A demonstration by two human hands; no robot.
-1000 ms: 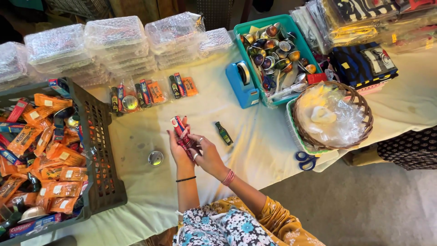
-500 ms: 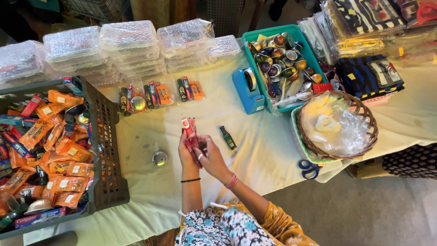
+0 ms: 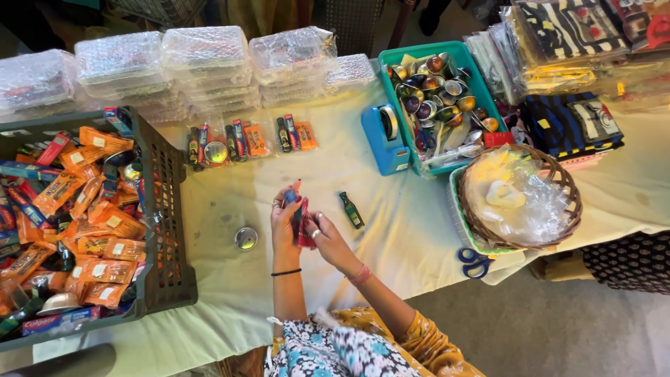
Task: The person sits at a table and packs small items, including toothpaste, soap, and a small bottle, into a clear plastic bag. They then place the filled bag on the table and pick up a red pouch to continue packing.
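Observation:
My left hand and my right hand meet over the cream tablecloth, both closed on a small red and blue packet held upright between them. A small dark green bottle lies on the cloth just right of my hands. A round silver tin sits to the left of my left hand. Farther back lie several clear bags of assorted small items.
A dark plastic crate full of orange packets stands at left. Bubble-wrapped boxes line the back. A teal bin of round tins, a blue tape dispenser, a wicker basket and blue scissors are at right.
My hands stay together on the packet and turn it slightly. The view has shifted a little, so everything on the table has slid to the right in the frame.

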